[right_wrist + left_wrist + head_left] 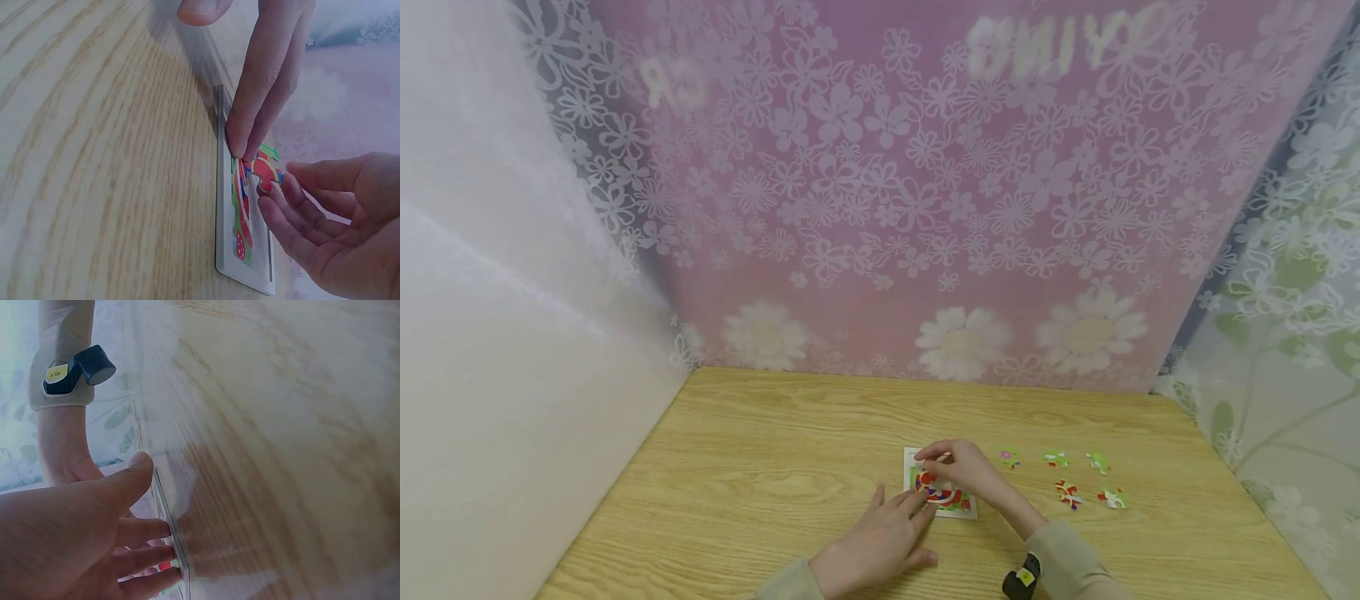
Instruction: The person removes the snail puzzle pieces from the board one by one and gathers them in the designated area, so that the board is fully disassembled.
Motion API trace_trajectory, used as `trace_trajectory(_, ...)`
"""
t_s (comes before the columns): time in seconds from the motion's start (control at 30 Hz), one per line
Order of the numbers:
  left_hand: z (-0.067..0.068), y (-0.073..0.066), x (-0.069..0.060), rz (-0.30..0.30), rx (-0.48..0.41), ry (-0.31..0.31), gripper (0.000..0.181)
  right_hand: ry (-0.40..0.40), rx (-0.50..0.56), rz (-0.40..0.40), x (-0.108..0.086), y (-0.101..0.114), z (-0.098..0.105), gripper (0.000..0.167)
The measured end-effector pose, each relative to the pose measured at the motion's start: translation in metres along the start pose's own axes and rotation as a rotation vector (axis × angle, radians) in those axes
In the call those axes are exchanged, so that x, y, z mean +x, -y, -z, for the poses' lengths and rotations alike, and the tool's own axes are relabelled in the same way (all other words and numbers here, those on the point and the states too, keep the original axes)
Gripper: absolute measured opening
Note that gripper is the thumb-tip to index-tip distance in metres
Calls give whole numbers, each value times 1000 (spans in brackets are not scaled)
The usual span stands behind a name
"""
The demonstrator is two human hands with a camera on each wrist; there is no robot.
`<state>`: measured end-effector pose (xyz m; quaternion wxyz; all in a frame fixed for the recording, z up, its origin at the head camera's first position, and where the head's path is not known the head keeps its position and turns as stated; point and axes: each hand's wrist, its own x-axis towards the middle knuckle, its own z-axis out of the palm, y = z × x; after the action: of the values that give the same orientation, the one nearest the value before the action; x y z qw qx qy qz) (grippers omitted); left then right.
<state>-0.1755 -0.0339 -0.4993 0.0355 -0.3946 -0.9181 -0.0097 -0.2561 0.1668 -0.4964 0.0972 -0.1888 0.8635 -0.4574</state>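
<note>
A white-framed jigsaw puzzle board (958,512) lies on the wooden table, partly filled with red, green and blue pieces and partly covered by both hands. My right hand (964,468) reaches over the board from the right. In the right wrist view, the right hand (344,231) pinches a red puzzle piece (267,170) with yellow and blue edges, tilted up above the board. My left hand (880,533) has its extended fingertips resting on the board's near left part. In the left wrist view, the left hand (81,519) keeps its thumb apart from the straight fingers.
Right of the board lie several loose puzzle pieces, among them a red-and-yellow piece (1067,495) and a green piece (1097,462). The wooden table (760,475) meets a pink floral backdrop (880,250). A black wrist camera (1021,579) is strapped to the right wrist.
</note>
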Motion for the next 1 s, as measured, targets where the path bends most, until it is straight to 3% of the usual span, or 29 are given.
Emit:
trace_trajectory(0.23,-2,0,0,-2,-9,16,68,28,95,-8,0,-2,-1,22)
trace_trajectory(0.53,-2,0,-1,-2,-10,11,67,29,-10,10,0,-5,-2,21)
trace_trajectory(1.0,-2,0,-1,4,-17,22,67,-2,1,2,-2,-3,-1,16)
